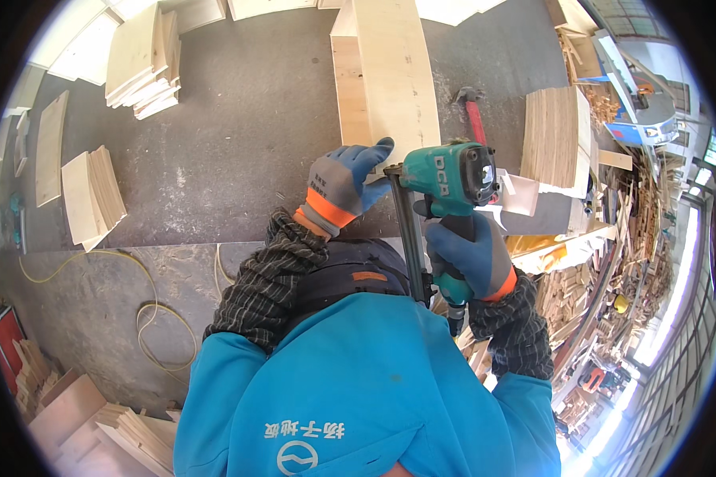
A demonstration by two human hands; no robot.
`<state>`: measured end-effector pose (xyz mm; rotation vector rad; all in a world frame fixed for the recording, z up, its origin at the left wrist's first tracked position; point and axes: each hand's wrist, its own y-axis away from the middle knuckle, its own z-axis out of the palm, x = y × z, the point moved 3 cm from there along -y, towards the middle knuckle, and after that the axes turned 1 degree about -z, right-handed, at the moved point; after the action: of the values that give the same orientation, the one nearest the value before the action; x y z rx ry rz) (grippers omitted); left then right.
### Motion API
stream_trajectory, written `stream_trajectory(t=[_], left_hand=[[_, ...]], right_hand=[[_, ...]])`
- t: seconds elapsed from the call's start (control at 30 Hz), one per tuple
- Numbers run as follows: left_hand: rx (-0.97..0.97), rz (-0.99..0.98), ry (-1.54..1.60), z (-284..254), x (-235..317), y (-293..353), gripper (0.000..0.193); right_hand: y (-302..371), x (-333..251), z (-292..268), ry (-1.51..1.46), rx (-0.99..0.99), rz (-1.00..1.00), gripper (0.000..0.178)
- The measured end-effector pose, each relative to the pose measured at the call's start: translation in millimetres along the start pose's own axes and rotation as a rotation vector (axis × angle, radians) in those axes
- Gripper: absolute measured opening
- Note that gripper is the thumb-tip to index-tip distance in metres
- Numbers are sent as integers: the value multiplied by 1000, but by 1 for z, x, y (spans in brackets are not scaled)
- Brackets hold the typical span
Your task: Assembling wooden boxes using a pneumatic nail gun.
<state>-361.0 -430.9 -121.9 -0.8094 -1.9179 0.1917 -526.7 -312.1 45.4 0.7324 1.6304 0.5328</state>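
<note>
A long, pale wooden box (398,71) lies on the dark table (254,103), its near end close to me. My left hand (344,187), in a grey and blue glove with an orange cuff, grips that near end, fingers over the top and thumb lower. A teal nail gun (445,175) is in my right hand (477,250), whose gloved fingers wrap round its handle. The gun's nose touches or nearly touches the box's near end, beside my left fingers; exact contact is unclear. Its long magazine slants back toward my body.
Right of the box lies a hammer (473,115) with a red handle. Board stacks stand at the right (553,135), back left (139,60) and near left (95,195). A yellow hose (155,306) loops over the floor. Scrap wood (589,294) is heaped on my right.
</note>
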Motion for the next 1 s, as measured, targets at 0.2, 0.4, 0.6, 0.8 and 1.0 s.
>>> stream_trajectory(t=[0.2,0.4,0.6,0.8,1.0], left_hand=[[7,0,4,1,1,0,59],[34,2,19,3,-2,1,52],[37,-17,-7,4,1,0,49],[69,-2,-22,5,3,-1,45],[69,-10,-23,6,4,-1,43]], right_hand=[[3,-7,5,33,11,6,50],[1,-6,4,33,1,-40,36],[11,-13,-11,19,72,-20,51],[11,-3,-22,-115,79,-10,37],[7,2,-19,-128,35,-9,39]])
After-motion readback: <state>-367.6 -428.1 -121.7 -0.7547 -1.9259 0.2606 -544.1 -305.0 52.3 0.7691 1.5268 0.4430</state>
